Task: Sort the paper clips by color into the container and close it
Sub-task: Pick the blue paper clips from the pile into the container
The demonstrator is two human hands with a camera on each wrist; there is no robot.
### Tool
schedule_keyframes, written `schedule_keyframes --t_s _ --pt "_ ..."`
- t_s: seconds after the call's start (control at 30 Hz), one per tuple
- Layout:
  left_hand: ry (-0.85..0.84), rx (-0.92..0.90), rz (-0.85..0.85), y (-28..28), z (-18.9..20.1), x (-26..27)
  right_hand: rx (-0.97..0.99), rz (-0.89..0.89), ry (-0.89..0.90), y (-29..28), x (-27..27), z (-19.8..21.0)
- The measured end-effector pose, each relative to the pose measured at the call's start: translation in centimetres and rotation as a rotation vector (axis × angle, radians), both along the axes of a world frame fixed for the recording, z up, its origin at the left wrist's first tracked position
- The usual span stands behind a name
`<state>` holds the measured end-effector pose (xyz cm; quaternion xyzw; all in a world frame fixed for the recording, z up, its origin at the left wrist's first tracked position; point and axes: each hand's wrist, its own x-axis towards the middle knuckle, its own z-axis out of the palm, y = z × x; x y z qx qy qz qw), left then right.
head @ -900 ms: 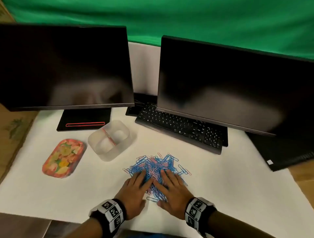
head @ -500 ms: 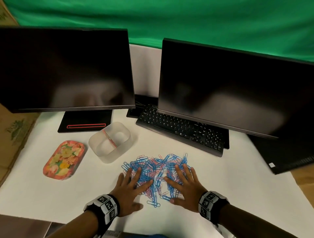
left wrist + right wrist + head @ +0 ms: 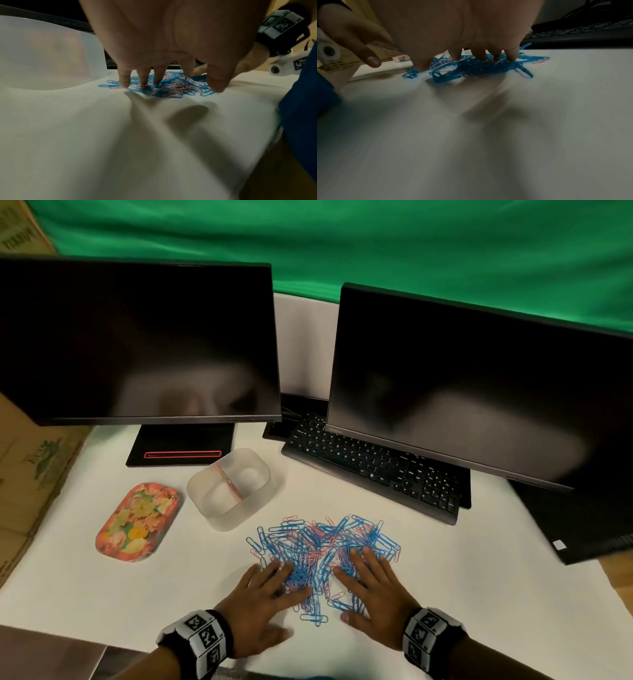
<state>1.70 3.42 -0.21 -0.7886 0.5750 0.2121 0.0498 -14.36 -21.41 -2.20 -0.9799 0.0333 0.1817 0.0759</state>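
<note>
The white worktop (image 3: 479, 594) carries two dark monitors (image 3: 137, 337) before a green backdrop (image 3: 376, 241). Paper clips (image 3: 322, 542) lie near centre; the container (image 3: 236, 508) stands far-left of them. Left hand (image 3: 263, 607) and right hand (image 3: 373, 594): grip spread, fingers pressing the clips.

Bare table (image 3: 479, 594) lies right of the clips (image 3: 322, 546). Left, the container (image 3: 219, 508) and lid (image 3: 137, 522) crowd in; behind, the keyboard (image 3: 373, 467) and 2 monitors (image 3: 137, 340) block reach.
</note>
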Motion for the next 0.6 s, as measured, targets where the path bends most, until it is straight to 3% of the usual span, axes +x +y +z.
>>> schedule_keyframes --t_s 0.1,0.17,0.27,0.4,0.6 --pt "0.152 -0.189 0.086 -0.4 0.3 0.7 0.095 0.037 -0.140 -0.2 0.1 0.0" --pt "0.148 -0.329 0.219 -1.1 0.4 2.3 0.210 -0.017 -0.235 -0.8 0.6 0.5" --pt "0.044 -0.343 0.348 -2.3 0.5 5.0 0.242 -0.221 -0.398 -2.6 1.9 1.3" --pt "-0.016 -0.246 0.356 -4.0 0.1 6.2 0.166 -0.401 -0.329 -5.3 4.2 2.5" --pt "0.014 -0.199 0.409 -5.0 -1.0 5.7 -0.015 -0.204 -0.140 -5.6 6.8 2.4"
